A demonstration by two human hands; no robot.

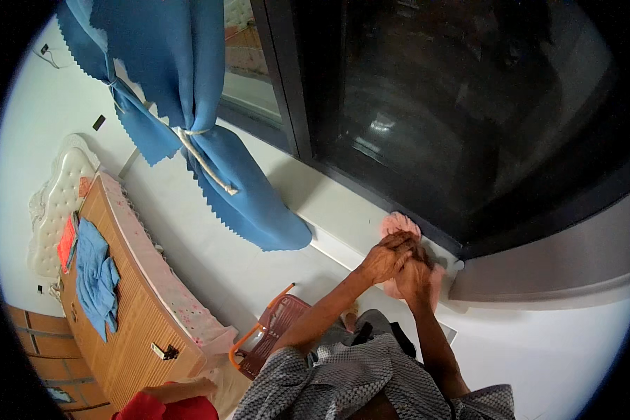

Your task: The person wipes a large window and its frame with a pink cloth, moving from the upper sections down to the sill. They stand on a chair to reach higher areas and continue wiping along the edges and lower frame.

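Observation:
Both hands are together at the lower corner of a dark-framed window [425,226], over its white sill [336,197]. My left hand [386,260] and my right hand [417,275] close on a pink cloth [399,224]. Part of the cloth bunches against the window frame beyond my fingers, and more of it hangs below and beside my right hand. The fingers overlap, so how each one grips is partly hidden.
Blue curtains [247,184] tied with cord hang at the left. A red chair with an orange frame [273,331] stands near my left forearm. Farther left, a bed with a bamboo mat [136,294] holds blue clothing [95,273]. A person's red-clothed part [165,407] shows at the bottom.

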